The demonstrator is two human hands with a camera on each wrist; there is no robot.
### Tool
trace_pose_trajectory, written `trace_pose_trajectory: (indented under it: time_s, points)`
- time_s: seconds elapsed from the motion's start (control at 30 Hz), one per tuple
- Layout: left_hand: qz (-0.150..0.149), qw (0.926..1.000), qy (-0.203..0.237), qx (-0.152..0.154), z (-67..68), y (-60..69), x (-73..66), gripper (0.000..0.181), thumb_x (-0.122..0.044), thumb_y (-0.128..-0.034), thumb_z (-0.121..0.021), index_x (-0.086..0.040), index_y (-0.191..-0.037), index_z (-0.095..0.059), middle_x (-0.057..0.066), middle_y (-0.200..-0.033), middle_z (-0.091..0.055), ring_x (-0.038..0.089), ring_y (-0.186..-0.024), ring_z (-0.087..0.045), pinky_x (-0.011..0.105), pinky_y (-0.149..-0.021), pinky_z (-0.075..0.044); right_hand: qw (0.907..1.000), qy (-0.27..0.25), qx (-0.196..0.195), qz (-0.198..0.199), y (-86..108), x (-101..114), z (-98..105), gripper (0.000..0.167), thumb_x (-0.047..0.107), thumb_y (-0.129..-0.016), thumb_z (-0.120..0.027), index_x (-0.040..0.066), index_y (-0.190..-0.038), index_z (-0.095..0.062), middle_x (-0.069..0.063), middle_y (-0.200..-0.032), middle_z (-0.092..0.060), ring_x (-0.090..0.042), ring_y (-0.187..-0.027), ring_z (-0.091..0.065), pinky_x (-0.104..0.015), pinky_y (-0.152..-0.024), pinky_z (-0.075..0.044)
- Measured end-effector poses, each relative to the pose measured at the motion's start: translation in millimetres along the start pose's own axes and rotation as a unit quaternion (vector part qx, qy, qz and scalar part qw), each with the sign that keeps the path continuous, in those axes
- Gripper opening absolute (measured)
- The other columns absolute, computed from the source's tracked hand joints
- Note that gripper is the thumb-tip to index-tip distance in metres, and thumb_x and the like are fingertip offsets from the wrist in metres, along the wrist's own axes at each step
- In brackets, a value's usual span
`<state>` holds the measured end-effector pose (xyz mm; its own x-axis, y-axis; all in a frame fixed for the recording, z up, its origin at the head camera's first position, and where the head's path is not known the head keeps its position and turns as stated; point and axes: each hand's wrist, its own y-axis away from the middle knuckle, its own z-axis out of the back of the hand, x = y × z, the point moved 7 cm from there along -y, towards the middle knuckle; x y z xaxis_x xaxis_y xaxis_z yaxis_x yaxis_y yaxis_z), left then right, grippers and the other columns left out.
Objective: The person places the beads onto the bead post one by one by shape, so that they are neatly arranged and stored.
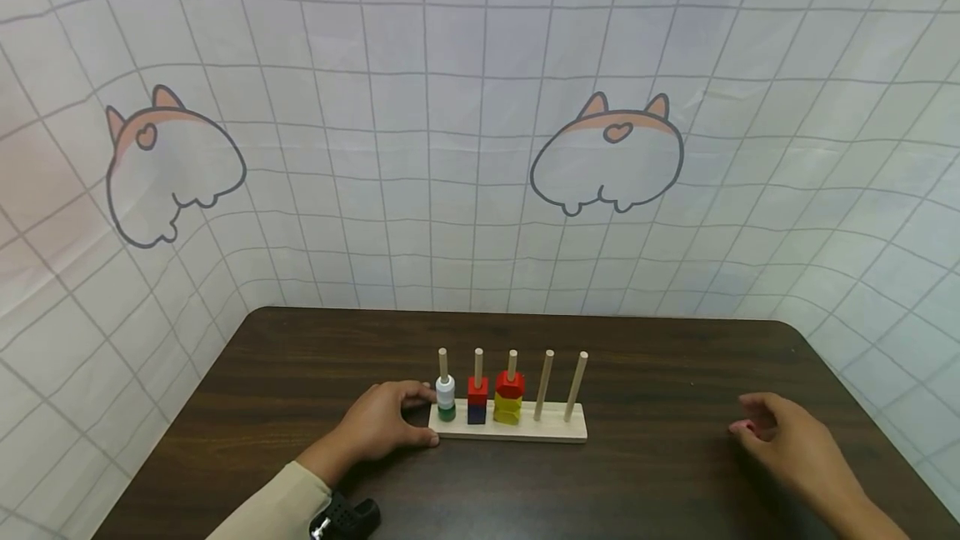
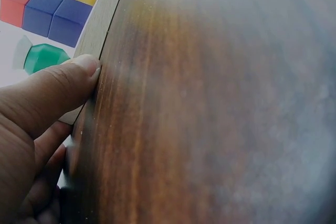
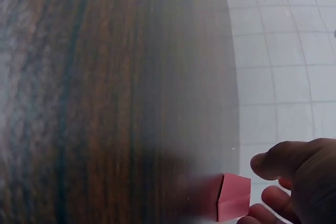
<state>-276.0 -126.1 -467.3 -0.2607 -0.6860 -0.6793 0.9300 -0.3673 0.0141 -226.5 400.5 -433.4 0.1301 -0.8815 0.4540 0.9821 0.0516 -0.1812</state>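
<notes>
A pale wooden peg stand (image 1: pixel 517 432) sits on the table. My left hand (image 1: pixel 384 421) grips its left end, with the thumb (image 2: pixel 79 77) along the near edge. The leftmost peg carries a green block (image 2: pixel 46 57) below white ones (image 1: pixel 446 390). Blue blocks (image 2: pixel 56 17) with red (image 1: pixel 477 391) above fill the second. Yellow blocks (image 1: pixel 507 409) and a red block (image 1: pixel 511 384) are on the third. Far to the right, my right hand (image 1: pixel 798 444) is at a pinkish-red block (image 3: pixel 234 198) low at the table; the thumb appears apart from it, fingertips close behind or touching.
The two right-hand pegs (image 1: pixel 576 386) bear no blocks. Dark wood-grain tabletop (image 1: pixel 645 473) lies between the stand and my right hand. A white gridded cloth (image 1: pixel 480 190) hangs behind the table and at both sides. A black device (image 1: pixel 345 517) is on my left wrist.
</notes>
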Motion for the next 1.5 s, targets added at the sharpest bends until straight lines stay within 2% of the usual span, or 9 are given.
trace_pose_trajectory:
  time_s: [0.07,0.2,0.47,0.73,0.9,1.13,1.5]
  points:
    - [0.0,1.0,0.001,-0.001,0.2,0.4,-0.5,0.055,-0.043,-0.0737,-0.092,-0.022,-0.121,-0.073,0.001,-0.126,-0.072,0.025,-0.123,-0.063,0.056,-0.104,-0.045,1.0,0.004,-0.001,0.001,-0.9,-1.3,-0.2,0.047,0.016,-0.09,-0.08,-0.011,-0.124,-0.061,-0.028,-0.114,-0.068,-0.031,-0.085,-0.072,-0.053,-0.072,-0.057]
    - [0.001,1.0,0.002,-0.001,0.2,1.4,-0.6,0.055,-0.044,-0.0738,-0.092,-0.022,-0.121,-0.073,0.002,-0.126,-0.071,0.025,-0.122,-0.064,0.056,-0.105,-0.044,0.9999,0.014,0.001,-0.001,-3.6,-4.1,-3.3,0.046,0.016,-0.089,-0.08,-0.012,-0.121,-0.061,-0.023,-0.105,-0.071,-0.03,-0.083,-0.07,-0.055,-0.074,-0.056]
    - [0.0,1.0,0.004,-0.002,-0.5,0.2,1.6,0.056,-0.043,-0.0736,-0.093,-0.023,-0.121,-0.072,0.003,-0.128,-0.071,0.023,-0.121,-0.064,0.056,-0.104,-0.045,0.9996,0.016,0.018,-0.012,-6.8,-2.4,-13.1,0.04,0.023,-0.092,-0.079,-0.006,-0.115,-0.066,-0.016,-0.1,-0.073,-0.03,-0.086,-0.072,-0.055,-0.076,-0.056]
    - [0.003,1.0,0.001,-0.002,-0.5,-0.5,2.4,0.056,-0.042,-0.0737,-0.093,-0.023,-0.122,-0.072,0.002,-0.127,-0.071,0.024,-0.122,-0.064,0.056,-0.104,-0.045,0.9996,0.014,0.017,0.018,-19.0,15.3,-23.8,0.023,0.011,-0.085,-0.081,0.003,-0.105,-0.073,-0.004,-0.092,-0.073,-0.021,-0.081,-0.069,-0.044,-0.07,-0.056]
    - [0.003,1.0,-0.002,-0.003,-0.4,-0.6,1.9,0.056,-0.043,-0.0731,-0.093,-0.023,-0.121,-0.072,0.002,-0.125,-0.072,0.025,-0.122,-0.064,0.056,-0.104,-0.045,0.9992,0.005,0.023,0.033,-27.4,30.9,-32.2,0.021,0.011,-0.084,-0.082,0.009,-0.103,-0.075,-0.003,-0.094,-0.073,-0.02,-0.082,-0.067,-0.044,-0.07,-0.054]
    - [-0.003,1.0,-0.004,-0.004,-0.9,0.2,-0.2,0.055,-0.043,-0.0727,-0.093,-0.023,-0.12,-0.073,0.002,-0.125,-0.072,0.024,-0.119,-0.065,0.055,-0.103,-0.046,0.9971,-0.031,0.02,0.067,-37.9,59.4,-36.5,0.018,0.012,-0.088,-0.08,0.014,-0.105,-0.074,0.003,-0.096,-0.072,-0.013,-0.082,-0.068,-0.035,-0.07,-0.056]
    - [-0.003,0.9999,-0.009,-0.004,-0.6,0.0,0.4,0.056,-0.043,-0.0726,-0.093,-0.022,-0.12,-0.073,0.002,-0.124,-0.072,0.026,-0.122,-0.064,0.057,-0.104,-0.045,0.9891,-0.07,-0.005,0.129,-49.3,111.8,-11.3,0.025,0.008,-0.09,-0.079,0.014,-0.114,-0.073,0.001,-0.107,-0.071,-0.018,-0.089,-0.07,-0.035,-0.073,-0.058]
